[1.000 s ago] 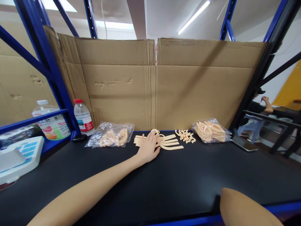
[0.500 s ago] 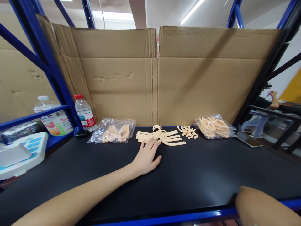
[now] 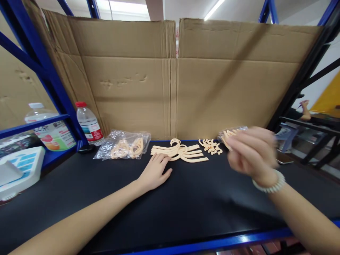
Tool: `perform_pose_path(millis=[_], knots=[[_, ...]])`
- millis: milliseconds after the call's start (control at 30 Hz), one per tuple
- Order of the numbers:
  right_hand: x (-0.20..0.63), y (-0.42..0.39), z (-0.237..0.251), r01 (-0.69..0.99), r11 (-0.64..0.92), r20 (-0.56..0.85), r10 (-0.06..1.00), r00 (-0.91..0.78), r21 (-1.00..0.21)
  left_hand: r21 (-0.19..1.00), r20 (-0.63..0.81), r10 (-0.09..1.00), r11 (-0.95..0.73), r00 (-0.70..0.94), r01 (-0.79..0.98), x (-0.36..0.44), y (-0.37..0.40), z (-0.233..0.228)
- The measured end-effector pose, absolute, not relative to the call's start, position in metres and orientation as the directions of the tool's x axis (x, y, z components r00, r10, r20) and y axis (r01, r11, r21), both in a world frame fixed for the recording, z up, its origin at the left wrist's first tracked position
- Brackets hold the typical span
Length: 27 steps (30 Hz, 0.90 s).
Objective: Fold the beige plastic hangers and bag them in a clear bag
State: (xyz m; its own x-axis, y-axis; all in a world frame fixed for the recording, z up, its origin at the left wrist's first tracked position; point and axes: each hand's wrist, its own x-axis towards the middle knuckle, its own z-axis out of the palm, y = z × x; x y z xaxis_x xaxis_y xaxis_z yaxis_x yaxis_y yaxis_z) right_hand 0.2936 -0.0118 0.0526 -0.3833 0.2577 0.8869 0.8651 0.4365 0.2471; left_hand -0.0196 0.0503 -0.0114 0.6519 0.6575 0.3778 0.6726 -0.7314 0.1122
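Note:
My left hand [image 3: 155, 172] lies flat on the black table top [image 3: 186, 202], fingers together, just short of a stack of peach plastic hanger pieces [image 3: 183, 152]. My right hand [image 3: 251, 152] is raised above the table at the right, blurred by motion, fingers loosely curled with nothing seen in them; a pale bead bracelet is on its wrist. It partly hides a clear bag of peach parts [image 3: 227, 134]. A small pile of peach hooks [image 3: 211, 146] lies between the stack and that bag.
Another clear bag of peach parts [image 3: 124, 147] lies at the left. A red-capped water bottle [image 3: 89, 124], a larger bottle [image 3: 47, 129] and a white device [image 3: 18, 170] stand at the far left. Cardboard sheets [image 3: 172, 78] wall the back. A person's hand shows far right.
My left hand slid back off the hanger stack toward me. My right arm rose from the table's near edge, and the hand is now up over the right side.

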Motion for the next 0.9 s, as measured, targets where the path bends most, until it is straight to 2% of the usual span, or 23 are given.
perform_pose_path(millis=[67,133,233,400,667,767,900], knots=[[0.307,0.026,0.046,0.876,0.463,0.854,0.392,-0.342,0.138,0.102,0.388,0.655,-0.730,0.648,0.676,-0.020,0.051,-0.011],[0.324,0.062,0.030,0.892,0.452,0.726,0.621,-0.295,-0.024,0.087,0.385,0.662,-0.719,0.643,0.689,-0.020,0.052,-0.012],[0.347,0.091,-0.003,0.872,0.489,0.606,0.705,-0.368,-0.039,0.069,0.388,0.669,-0.707,0.634,0.704,-0.021,0.054,-0.013],[0.361,0.097,-0.034,0.842,0.531,0.545,0.736,-0.402,-0.097,0.089,0.415,0.668,-0.705,0.617,0.703,-0.021,0.058,-0.016],[0.356,0.100,-0.036,0.811,0.526,0.629,0.727,-0.275,-0.255,0.145,0.444,0.658,-0.723,0.609,0.675,-0.019,0.062,-0.020],[0.353,0.095,-0.032,0.795,0.500,0.686,0.712,-0.151,-0.345,0.211,0.462,0.641,-0.751,0.613,0.626,-0.019,0.066,-0.023],[0.349,0.087,-0.027,0.733,0.431,0.725,0.678,0.122,-0.526,0.258,0.517,0.610,-0.780,0.601,0.569,-0.019,0.069,-0.028]])
